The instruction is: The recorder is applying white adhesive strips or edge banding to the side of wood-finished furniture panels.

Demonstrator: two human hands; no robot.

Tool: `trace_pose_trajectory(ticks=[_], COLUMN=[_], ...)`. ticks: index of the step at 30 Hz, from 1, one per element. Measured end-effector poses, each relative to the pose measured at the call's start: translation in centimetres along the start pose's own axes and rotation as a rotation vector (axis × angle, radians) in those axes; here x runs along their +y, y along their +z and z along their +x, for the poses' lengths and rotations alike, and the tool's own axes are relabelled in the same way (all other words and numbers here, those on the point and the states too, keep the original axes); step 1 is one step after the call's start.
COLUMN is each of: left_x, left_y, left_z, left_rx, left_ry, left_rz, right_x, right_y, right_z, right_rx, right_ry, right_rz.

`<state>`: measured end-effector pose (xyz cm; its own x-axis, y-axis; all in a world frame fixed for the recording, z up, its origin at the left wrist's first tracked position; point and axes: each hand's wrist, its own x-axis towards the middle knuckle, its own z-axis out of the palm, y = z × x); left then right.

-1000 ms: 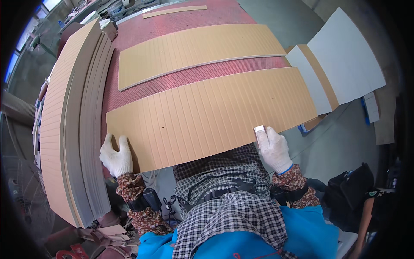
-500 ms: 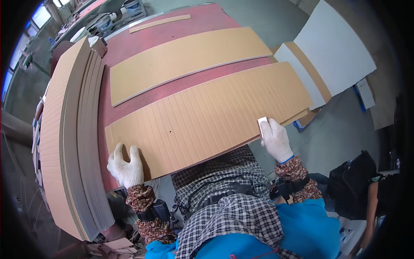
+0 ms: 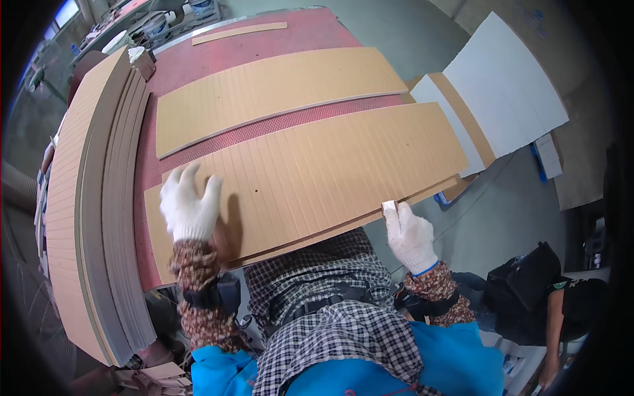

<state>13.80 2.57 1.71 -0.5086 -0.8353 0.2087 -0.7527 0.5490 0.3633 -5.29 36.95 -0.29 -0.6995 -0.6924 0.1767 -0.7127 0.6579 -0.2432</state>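
A long tan grooved board [image 3: 310, 175] lies on the red-topped table, on top of another tan board [image 3: 155, 231] that shows at its left end and along its near edge. Over the left end of the upper board is my white-gloved left hand [image 3: 189, 203], fingers spread, holding nothing; a shadow falls beside it. My right hand [image 3: 411, 239], also gloved in white, pinches a small white and brown block [image 3: 389, 207] at the near edge of the boards, right of the middle. The block's underside is hidden.
Beyond lies another tan board [image 3: 284, 96] and a narrow strip [image 3: 239, 33] on the red table [image 3: 198, 69]. A tall stack of boards [image 3: 99, 198] stands at left. White cardboard [image 3: 508, 86] rises at right. Another person's arm [image 3: 553, 330] shows at lower right.
My left hand has lifted and moved away from me over the boards. My right hand has slid left along the near edge with the block. More of the lower board shows.
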Motion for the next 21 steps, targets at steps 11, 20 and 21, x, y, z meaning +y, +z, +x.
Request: trace_pose_trajectory(ticks=[11,20,21], left_x=[6.4,5.7,5.8], left_y=[5.8,8.1,8.1], left_z=[7.9,7.7,7.8], left_rx=[-0.297,-0.297,-0.295], left_ry=[0.143,0.204,0.212], left_rz=[-0.123,-0.136,-0.131], right_x=[-2.0,-2.8,-2.8], right_y=[-0.9,0.4,0.9], right_z=[-0.2,7.0,8.7], right_rx=[-0.038,-0.106,-0.104], right_ry=[-0.178,-0.044,-0.059], right_rz=[-0.28,-0.186,-0.196])
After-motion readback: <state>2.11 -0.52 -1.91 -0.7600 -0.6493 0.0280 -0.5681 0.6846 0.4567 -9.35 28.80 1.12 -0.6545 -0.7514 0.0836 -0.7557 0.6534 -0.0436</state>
